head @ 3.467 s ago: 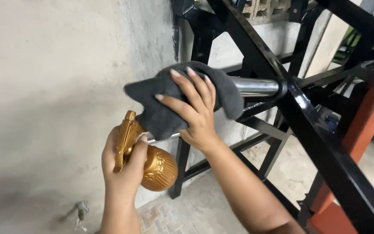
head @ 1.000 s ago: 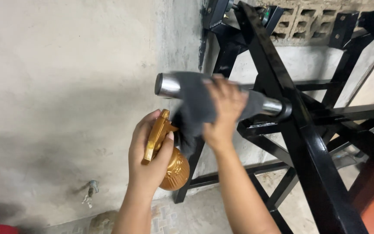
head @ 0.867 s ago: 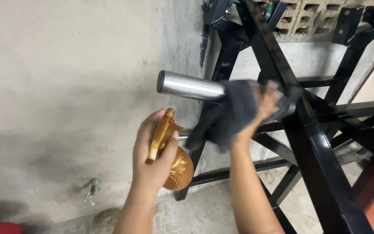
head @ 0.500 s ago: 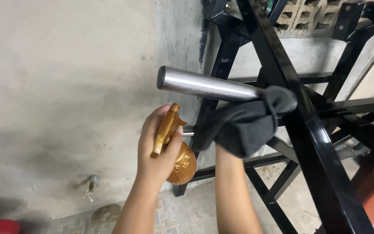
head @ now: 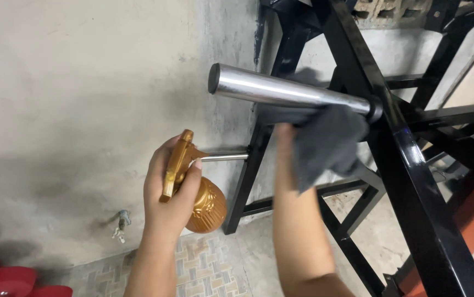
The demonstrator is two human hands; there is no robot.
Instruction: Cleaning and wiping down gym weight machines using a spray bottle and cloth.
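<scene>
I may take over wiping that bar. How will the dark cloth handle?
The dark cloth probably handles soft and floppy: it drapes loosely below the steel bar where the right hand presses it. It looks light, and should mould around the round bar easily.

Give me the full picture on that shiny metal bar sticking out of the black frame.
The metal bar is a round, polished steel-looking tube with a dark open end facing left toward the grey wall. It lies nearly level, dipping slightly to the right, where it meets a black collar on the black frame. Its top is bare and reflective. A dark grey cloth, held by the right hand, is pressed against its underside near the frame end. Nothing else touches it.
</scene>
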